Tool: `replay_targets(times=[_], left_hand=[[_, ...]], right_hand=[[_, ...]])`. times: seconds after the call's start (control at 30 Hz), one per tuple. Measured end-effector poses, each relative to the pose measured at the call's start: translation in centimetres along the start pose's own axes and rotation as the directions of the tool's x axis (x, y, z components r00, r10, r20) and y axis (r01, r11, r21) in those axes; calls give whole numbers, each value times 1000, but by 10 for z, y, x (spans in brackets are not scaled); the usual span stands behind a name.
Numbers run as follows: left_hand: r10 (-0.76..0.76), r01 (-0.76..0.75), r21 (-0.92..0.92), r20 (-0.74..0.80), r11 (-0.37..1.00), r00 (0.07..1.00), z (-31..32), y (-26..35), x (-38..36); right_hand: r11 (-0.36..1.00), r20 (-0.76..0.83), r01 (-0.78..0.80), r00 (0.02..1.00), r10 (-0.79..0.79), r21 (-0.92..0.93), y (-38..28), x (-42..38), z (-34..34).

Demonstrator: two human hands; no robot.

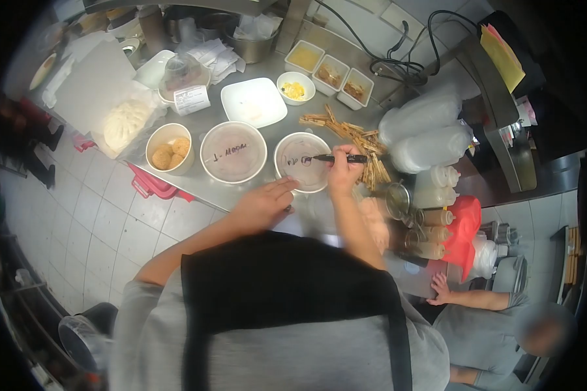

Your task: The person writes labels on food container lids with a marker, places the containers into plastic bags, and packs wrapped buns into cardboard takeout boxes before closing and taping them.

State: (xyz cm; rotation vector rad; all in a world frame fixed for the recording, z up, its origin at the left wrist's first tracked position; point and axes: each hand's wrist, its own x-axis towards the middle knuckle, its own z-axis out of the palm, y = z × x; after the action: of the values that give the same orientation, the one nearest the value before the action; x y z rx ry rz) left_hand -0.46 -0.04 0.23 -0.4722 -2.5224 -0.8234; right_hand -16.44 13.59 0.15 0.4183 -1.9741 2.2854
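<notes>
My right hand [344,174] is closed around a black marker [351,158], its tip on the clear lid of a round white tub [301,143]. Dark handwriting shows on that lid. My left hand [267,202] rests with outstretched fingers at the near rim of the same tub. Just to the left stands another lidded tub [233,166], with handwriting on its lid too. Beside it is an uncovered paper bowl [151,138] with several round golden-brown balls inside.
Behind the tubs are a white square plate [254,101], a small bowl of yellow bits [295,88] and sauce trays [329,72]. Wooden sticks [378,171], plastic-wrapped stacks [430,143] and squeeze bottles [436,234] line the right. A co-worker's hand [441,288] rests on the counter.
</notes>
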Motion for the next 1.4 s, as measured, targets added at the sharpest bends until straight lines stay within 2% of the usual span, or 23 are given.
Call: replay_targets(times=[0.1,0.2,0.3,0.5,0.7,0.8,1.0,1.1,1.2,1.3,1.33,1.4], left_hand=[[4,-4,2,-2,1000,1000,-1,1,0],[12,-12,9,-10,1000,1000,1,0,0],[-5,5,2,12,1000,1000,-1,1,0],[-3,3,-2,9,1000,1000,1,-1,-1],[5,-5,-2,10,1000,1000,1,-1,-1],[0,1,-16,56,1000,998,1,-2,-3],[-14,15,-16,63,1000,998,0,-1,-2],[-29,30,-16,32,999,999,-1,1,-2],[-26,21,-87,-62,996,998,-2,2,1],[-161,154,-173,-26,973,987,-12,4,8],[-258,251,-277,10,927,966,-13,4,7],[-428,428,-465,113,774,897,-16,5,5]], right_hand=[[1000,34,-2,999,2,-10,-2,0,-1],[1000,-28,-20,999,19,-8,-4,1,0],[999,0,32,999,-32,-6,-3,0,-1],[998,-84,10,996,-4,67,0,1,0],[1000,-105,18,994,-17,10,-2,3,2],[999,-95,-13,995,18,52,1,3,-2],[997,-149,58,988,-50,47,11,6,-6],[999,-119,48,992,-50,-15,6,6,-6],[999,10,45,999,-45,-18,-4,2,-7],[982,87,51,994,-68,184,-31,-17,10],[955,138,53,986,-97,292,-40,-23,15],[925,228,-27,971,-65,379,-67,-35,24]])
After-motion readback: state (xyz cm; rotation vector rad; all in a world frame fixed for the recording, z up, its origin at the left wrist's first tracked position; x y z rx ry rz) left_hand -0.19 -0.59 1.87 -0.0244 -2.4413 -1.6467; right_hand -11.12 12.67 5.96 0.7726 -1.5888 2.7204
